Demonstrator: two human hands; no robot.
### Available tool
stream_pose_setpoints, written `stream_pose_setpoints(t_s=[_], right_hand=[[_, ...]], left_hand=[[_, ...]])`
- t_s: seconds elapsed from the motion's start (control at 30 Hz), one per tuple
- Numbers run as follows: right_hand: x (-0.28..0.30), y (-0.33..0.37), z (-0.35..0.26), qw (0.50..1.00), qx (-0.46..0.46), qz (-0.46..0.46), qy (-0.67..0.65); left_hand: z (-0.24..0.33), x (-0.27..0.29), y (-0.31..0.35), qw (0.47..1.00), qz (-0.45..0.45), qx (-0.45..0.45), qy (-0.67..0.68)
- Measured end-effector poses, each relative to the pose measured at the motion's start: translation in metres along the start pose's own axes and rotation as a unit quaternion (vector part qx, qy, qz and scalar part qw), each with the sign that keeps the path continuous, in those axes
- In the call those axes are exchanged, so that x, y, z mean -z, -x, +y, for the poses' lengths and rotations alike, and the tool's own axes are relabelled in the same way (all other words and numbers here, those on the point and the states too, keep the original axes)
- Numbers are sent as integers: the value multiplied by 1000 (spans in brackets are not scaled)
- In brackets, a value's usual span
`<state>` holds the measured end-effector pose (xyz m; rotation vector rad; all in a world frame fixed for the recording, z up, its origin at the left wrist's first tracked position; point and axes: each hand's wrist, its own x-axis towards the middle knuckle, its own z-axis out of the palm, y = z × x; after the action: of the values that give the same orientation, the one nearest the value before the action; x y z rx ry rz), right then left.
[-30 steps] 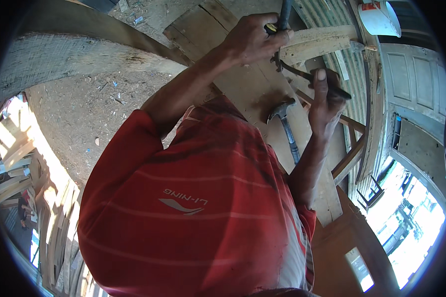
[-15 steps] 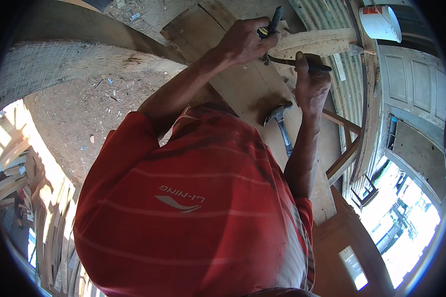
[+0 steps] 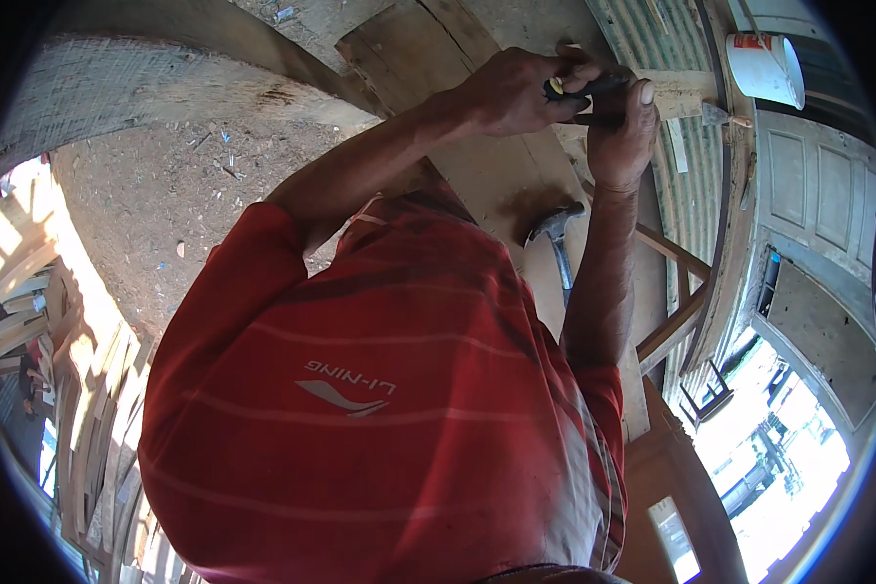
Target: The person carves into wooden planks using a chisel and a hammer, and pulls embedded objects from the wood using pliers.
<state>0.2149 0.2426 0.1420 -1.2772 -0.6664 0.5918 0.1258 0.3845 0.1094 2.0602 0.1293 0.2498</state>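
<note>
My left hand (image 3: 528, 94) is closed round a dark tool with a yellow spot (image 3: 554, 88), out over the far part of the wooden bench (image 3: 492, 170). Close against it, my right hand (image 3: 625, 141) is wrapped round a dark handle (image 3: 605, 88), thumb pointing up. Fingers cover most of what I hold, so I cannot tell its kind or whether both hands grip one tool. Nearer to me, a claw hammer (image 3: 557, 234) lies on the bench beside my right forearm, which hides part of its handle. A pale wooden beam (image 3: 686, 90) extends right behind my hands.
A wide rough plank (image 3: 185, 92) crosses the upper left above the littered ground (image 3: 180, 204). Wood strips (image 3: 88, 419) are piled at lower left. Corrugated sheeting (image 3: 642, 44), a white bucket (image 3: 767, 73) and a pale panelled door (image 3: 813, 185) stand on the right.
Both hands have come together; earlier a gap separated them and the dark handles were spread apart. My left hand has shifted right, and my right hand is slightly higher. The hammer still lies on the bench.
</note>
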Motion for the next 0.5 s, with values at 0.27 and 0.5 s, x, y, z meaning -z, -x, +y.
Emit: stream_pose_setpoints(t_s=[0.27,0.5], right_hand=[[-3,-15,7,1000,-1,12,5],[-15,-19,1,997,10,17,75]], left_hand=[[-17,16,3,984,-98,101,106],[-16,7,1,990,-92,63,85]])
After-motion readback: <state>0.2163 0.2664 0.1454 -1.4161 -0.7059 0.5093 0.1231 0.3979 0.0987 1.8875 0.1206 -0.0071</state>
